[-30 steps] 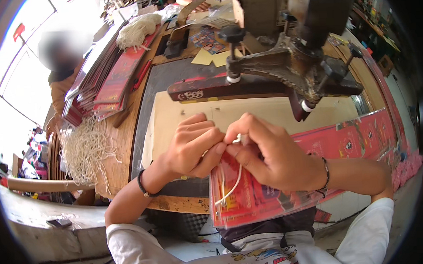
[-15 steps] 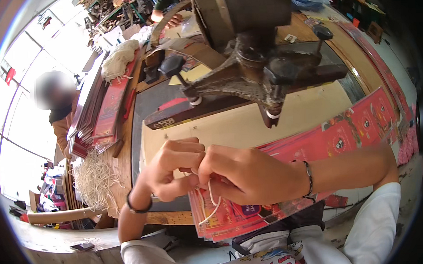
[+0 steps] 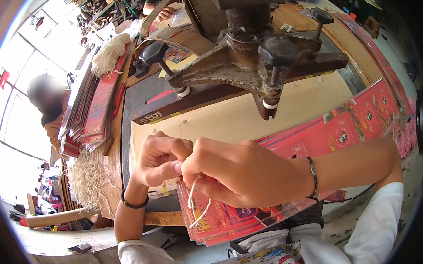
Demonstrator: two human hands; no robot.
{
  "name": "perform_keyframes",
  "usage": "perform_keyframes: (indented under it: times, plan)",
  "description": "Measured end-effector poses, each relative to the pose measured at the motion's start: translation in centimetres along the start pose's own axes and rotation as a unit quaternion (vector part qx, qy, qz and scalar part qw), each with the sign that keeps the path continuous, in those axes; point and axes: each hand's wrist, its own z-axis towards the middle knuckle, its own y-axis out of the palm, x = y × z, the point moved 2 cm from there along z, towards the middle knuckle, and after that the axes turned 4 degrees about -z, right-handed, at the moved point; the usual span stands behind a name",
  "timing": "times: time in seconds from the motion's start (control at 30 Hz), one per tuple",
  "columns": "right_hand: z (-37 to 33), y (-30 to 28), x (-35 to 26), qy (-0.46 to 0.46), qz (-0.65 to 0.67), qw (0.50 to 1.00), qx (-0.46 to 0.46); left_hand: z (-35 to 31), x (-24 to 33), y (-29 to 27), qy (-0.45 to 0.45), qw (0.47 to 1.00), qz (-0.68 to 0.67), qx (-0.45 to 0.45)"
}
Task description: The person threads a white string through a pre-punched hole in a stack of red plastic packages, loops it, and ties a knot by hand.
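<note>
Table edge (image 3: 164, 219), red sheets (image 3: 351, 122) overhanging, cord (image 3: 191, 199) in right hand (image 3: 241, 170)

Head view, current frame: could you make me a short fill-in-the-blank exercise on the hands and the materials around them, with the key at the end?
1. The left hand and the right hand come together over glossy printed sheets coloured mainly ____.
2. The thin cord at the right hand's fingers is ____ in colour.
3. A tangled pile of off-white cords lies on the wooden table to the person's ____.

Missing words: red; white; left.
</note>
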Motion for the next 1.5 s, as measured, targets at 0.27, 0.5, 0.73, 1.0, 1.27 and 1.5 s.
perform_keyframes:
  times: [0.27, 0.5, 0.73, 1.0, 1.27, 1.5]
  plan:
    - [-0.3, 0.3, -0.1, -0.002, -0.032, 0.999, -0.008, -0.7, -1.2, -1.1, -0.066, 0.993, -0.068, -0.076]
    - [-0.3, 0.7, -0.2, -0.039, -0.106, 0.993, -0.021, -0.2, -0.8, -1.0, 0.012, 0.989, 0.044, -0.141]
    - [0.2, 0.3, 0.0, -0.038, -0.049, 0.998, -0.019, -0.3, -0.3, -1.2, -0.009, 0.984, 0.103, -0.147]
    - [0.2, 0.4, 0.1, -0.013, 0.001, 1.0, -0.023, -0.1, 0.0, -0.8, 0.002, 0.983, 0.114, -0.141]
    - [0.1, 0.4, 0.0, 0.003, -0.005, 0.999, -0.044, -0.7, -0.3, -1.0, 0.033, 0.998, -0.024, -0.044]
    - [0.8, -0.3, 0.4, -0.009, -0.026, 1.0, 0.008, -0.5, 0.2, -0.7, 0.049, 0.997, -0.022, 0.06]
